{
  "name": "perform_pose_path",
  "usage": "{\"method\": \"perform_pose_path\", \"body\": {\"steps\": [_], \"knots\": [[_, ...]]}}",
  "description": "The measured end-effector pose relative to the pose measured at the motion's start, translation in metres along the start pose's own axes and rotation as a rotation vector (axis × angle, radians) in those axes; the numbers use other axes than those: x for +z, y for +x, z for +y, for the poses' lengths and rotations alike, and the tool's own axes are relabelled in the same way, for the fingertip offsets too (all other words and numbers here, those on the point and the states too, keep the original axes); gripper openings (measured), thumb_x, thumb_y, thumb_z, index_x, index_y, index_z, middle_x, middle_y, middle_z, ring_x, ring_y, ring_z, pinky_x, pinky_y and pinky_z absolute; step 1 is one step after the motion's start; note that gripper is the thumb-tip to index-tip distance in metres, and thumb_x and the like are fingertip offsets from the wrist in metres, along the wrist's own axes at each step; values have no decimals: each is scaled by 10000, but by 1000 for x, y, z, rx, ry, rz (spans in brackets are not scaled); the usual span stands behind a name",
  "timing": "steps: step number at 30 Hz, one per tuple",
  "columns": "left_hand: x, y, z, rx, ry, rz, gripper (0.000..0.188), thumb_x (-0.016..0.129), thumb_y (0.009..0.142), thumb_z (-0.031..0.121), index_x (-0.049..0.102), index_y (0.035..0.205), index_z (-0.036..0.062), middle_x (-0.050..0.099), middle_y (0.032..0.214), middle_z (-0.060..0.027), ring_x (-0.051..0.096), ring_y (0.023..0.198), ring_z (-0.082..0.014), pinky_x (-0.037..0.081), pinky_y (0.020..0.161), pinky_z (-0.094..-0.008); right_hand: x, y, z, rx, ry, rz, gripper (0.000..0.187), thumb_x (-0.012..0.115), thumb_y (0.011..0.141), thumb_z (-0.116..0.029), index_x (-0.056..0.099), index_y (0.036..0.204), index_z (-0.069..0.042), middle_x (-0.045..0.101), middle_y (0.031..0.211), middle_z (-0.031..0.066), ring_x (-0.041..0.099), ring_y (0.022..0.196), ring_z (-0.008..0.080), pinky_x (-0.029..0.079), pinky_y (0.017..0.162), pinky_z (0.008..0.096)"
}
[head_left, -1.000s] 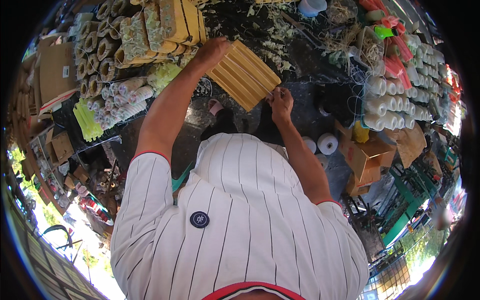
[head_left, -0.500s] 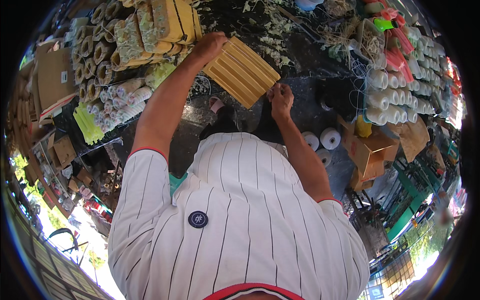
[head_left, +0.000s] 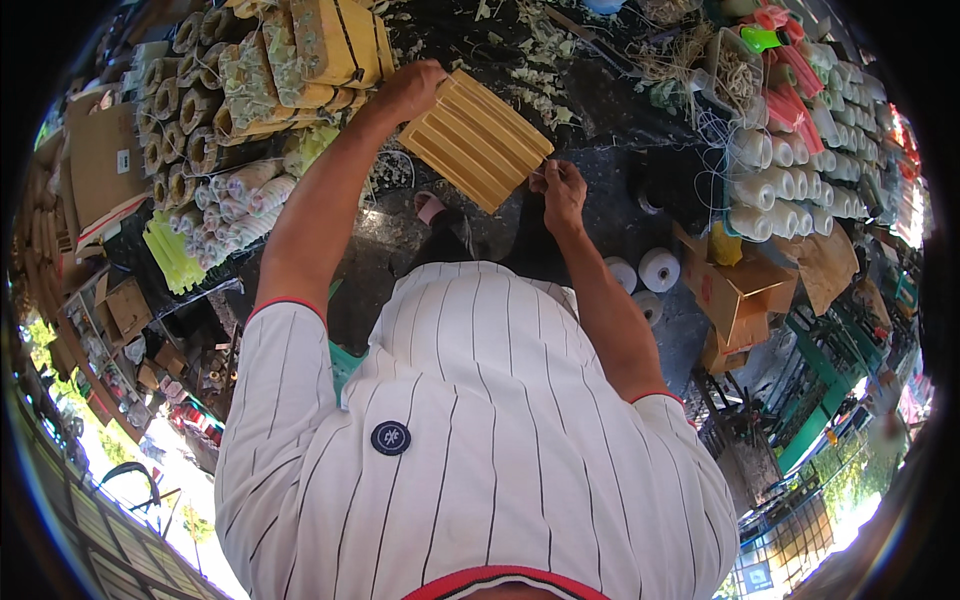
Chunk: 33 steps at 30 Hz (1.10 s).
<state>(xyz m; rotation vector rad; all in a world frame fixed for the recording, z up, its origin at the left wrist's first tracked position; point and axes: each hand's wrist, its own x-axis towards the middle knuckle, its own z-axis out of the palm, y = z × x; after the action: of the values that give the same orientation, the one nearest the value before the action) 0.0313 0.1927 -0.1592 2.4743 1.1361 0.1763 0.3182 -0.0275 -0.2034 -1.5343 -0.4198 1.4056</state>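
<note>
A yellow-brown ribbed slab (head_left: 477, 140), roughly rectangular with long parallel ridges, is tilted in front of me above the dark work surface. My left hand (head_left: 414, 90) is closed on its upper left edge; part of the fingers is hidden. Just below the slab's right corner is my right hand (head_left: 564, 192), its fingers pinched together. A short pale line shows by those fingertips, too fine to name. Left of the slab sit larger yellow blocks (head_left: 345, 45), one with a dark band around it.
Hollow yellowish tubes (head_left: 203, 145) and wrapped rolls (head_left: 240, 210) are stacked at left. White thread spools (head_left: 755, 185) fill the right side, with loose strings beside them. Pale scraps (head_left: 540, 80) litter the dark surface (head_left: 620, 110). White cones (head_left: 658, 270) and an open carton (head_left: 740, 300) stand lower right.
The slab and my left hand have shifted slightly left and up. My right hand stays pinched, now a little farther below the slab's right corner.
</note>
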Motion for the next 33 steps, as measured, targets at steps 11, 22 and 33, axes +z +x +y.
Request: {"method": "perform_pose_path", "body": {"steps": [11, 22, 33], "knots": [[-11, -2, -2, -153, -35, -219, 349, 642, 1002, 161, 691, 1288, -35, 671, 1300, -195, 687, 1112, -394, 593, 961, -464, 4, 0, -4, 115, 201, -50, 301, 606, 1095, -256, 642, 1139, 39, 714, 968, 100, 677, 832, 167, 553, 742, 342], [-31, -2, 5, -167, -64, -250, 441, 800, 930, 171, 681, 1310, -18, 635, 1386, -196, 657, 1207, -391, 571, 1023, -468, -5, -3, -1, 146, 244, -129, 271, 567, 1113, -274, 593, 981, -39, 621, 877, 59, 621, 795, 180, 519, 759, 350], [-23, -1, 8, -234, -34, -255, 593, 761, 956, 115, 546, 1509, 114, 631, 1393, -160, 654, 1220, -377, 587, 1027, -464, -8, -6, 0, 107, 125, -104, 273, 633, 1076, -261, 655, 1076, 11, 683, 951, 82, 629, 823, 160, 516, 786, 319]]}}
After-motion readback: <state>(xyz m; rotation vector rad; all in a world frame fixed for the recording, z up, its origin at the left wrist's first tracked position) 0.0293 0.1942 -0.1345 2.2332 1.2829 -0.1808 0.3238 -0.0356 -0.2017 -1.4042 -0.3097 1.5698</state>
